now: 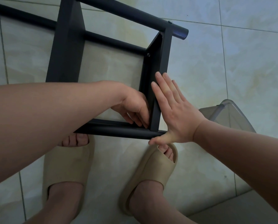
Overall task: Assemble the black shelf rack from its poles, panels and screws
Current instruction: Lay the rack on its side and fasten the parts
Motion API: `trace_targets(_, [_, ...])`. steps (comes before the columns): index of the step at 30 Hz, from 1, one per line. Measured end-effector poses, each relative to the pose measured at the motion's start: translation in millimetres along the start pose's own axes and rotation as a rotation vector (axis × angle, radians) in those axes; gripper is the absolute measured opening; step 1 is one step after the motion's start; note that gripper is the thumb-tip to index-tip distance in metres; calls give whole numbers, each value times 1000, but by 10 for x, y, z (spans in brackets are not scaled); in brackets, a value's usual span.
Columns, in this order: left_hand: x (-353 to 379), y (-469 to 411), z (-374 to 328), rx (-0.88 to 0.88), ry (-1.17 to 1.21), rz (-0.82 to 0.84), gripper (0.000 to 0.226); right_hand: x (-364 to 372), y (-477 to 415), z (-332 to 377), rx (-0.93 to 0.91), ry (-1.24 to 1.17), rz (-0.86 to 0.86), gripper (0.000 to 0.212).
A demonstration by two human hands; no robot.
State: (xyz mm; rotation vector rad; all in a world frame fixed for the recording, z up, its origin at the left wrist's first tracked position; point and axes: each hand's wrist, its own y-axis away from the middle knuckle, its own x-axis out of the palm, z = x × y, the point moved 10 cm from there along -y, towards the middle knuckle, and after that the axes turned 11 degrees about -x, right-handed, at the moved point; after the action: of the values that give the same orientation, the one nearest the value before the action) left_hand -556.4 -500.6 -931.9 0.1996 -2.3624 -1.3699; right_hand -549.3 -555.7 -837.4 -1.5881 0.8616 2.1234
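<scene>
The black rack [67,50] lies on its side on the tiled floor [216,62]. My right hand [175,113] is flat with straight fingers against the end panel [165,52], thumb on the near pole [115,130]. My left hand [135,109] curls into the inner corner; if it pinches something, I cannot tell.

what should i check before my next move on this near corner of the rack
1. Right hand flat against the end panel's outside: ok.
2. Left hand reaches the inside corner by the near pole: ok.
3. Whether it holds anything: cannot tell, hidden.
4. Far screw sits in the end panel: ok.
5. End panel's lower end meets the near pole: ok.
</scene>
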Motion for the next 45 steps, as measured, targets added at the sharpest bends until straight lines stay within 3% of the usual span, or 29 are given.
trace_targets(6, [50,38,34,-33,-21,80,20,4,0,-3,1,2,1,139])
trace_targets(11, [10,7,18,5,-15,4,8,4,-1,1,1,3,9,140])
trace_targets(21, [15,15,22,16,29,40,16,-4,-5,0,5,-13,7,139])
trace_targets(31, [7,1,35,-1,-7,19,6,-3,-4,3,3,-13,0,140])
trace_targets(45, [23,16,85,-41,-14,40,21,-7,-2,1,2,-8,-4,139])
